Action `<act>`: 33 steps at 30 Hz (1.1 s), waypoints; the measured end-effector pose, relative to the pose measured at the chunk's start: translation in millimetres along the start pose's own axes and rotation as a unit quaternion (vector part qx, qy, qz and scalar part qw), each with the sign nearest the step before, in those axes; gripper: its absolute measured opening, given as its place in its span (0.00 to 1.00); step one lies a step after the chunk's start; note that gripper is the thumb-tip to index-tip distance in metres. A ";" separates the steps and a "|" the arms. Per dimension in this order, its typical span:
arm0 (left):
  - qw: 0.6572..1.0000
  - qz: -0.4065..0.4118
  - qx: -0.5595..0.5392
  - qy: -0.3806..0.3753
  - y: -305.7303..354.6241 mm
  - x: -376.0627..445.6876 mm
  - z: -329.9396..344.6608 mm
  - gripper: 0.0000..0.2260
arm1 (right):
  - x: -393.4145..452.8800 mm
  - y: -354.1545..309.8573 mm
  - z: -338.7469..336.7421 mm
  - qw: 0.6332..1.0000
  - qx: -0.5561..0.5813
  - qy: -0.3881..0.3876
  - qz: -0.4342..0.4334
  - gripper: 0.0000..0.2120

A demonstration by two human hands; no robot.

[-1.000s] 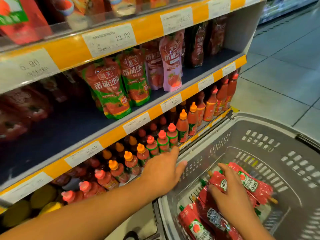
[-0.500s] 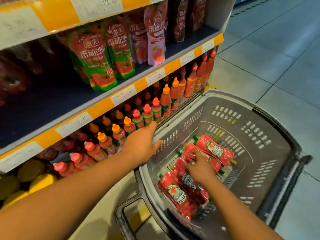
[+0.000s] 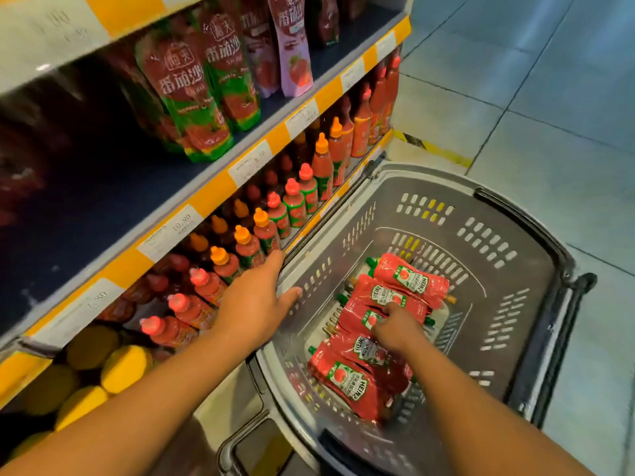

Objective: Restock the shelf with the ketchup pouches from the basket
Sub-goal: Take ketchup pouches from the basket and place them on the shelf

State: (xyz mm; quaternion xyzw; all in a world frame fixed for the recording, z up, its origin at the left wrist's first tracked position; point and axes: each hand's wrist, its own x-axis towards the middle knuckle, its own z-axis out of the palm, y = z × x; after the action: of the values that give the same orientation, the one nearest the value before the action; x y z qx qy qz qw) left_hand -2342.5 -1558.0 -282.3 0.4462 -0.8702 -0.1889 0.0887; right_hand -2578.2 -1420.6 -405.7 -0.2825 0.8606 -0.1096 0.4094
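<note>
While the left hand [image 3: 252, 305] rests flat with straight fingers on the rim of the grey basket [image 3: 536, 235], the right hand [image 3: 395, 326] reaches down onto the red ketchup pouches [image 3: 388, 304] heaped inside; whether its fingers grip 1 cannot be told. Beside the basket stands the shelf [image 3: 213, 194].

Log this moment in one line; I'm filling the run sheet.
left hand on basket rim | right hand reaching ketchup pouches | none shelved

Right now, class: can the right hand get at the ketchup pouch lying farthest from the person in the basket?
Probably yes: the right hand is already inside the open-topped basket, touching nearer pouches, and nothing covers the farthest pouch.
</note>
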 end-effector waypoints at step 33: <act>0.999 -0.035 -0.015 0.027 -27.0 -69.6 -14.9 0.20 | -23.0 33.6 80.0 0.979 0.017 -0.105 0.175 0.10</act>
State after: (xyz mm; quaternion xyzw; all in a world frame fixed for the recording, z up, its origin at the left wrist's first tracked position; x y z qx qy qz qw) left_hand -2276.8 -1519.7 -278.8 0.4799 -0.8485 -0.1928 0.1119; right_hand -2518.6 -1376.5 -456.3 -0.1306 0.8469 -0.0209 0.5151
